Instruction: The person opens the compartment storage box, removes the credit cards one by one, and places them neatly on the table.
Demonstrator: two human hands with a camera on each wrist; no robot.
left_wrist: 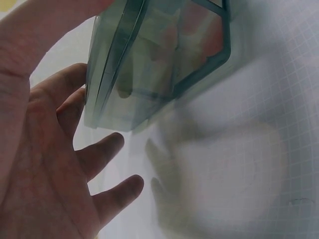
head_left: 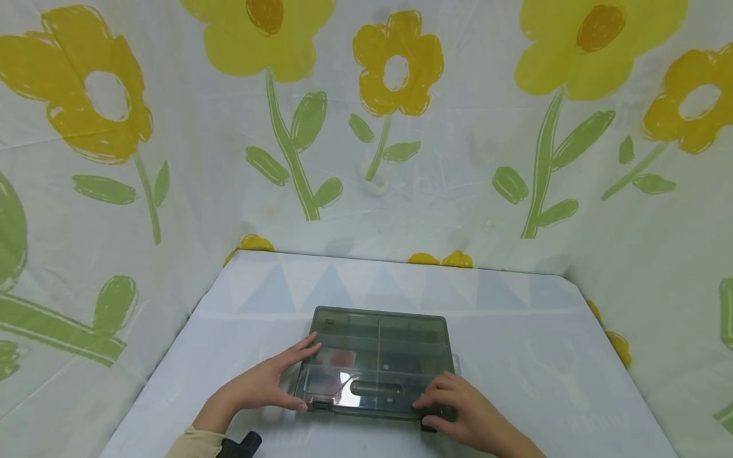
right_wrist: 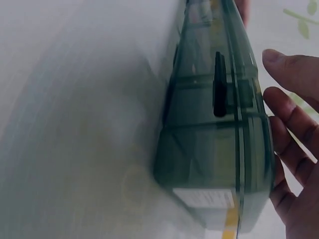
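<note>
A translucent grey-green plastic compartment box (head_left: 378, 346) lies lid-down-closed on the table, its front edge toward me. Through the lid, a reddish item (head_left: 342, 358) shows in a left compartment. My left hand (head_left: 260, 381) is spread along the box's left side, fingertips at the lid's edge and thumb by the front-left latch (head_left: 319, 406). At the front-right corner is my right hand (head_left: 458, 407), fingers bent loosely against the lid's edge. The right wrist view shows the dark latch (right_wrist: 220, 84) sticking out from the box's side, with no finger around it.
The white table (head_left: 544, 362) has a pale blue triangle pattern at its back. Flower-printed cloth (head_left: 446, 159) stands behind and at both sides. A white label (right_wrist: 203, 197) is stuck to one end of the box. A black device (head_left: 240, 445) sits by the left wrist.
</note>
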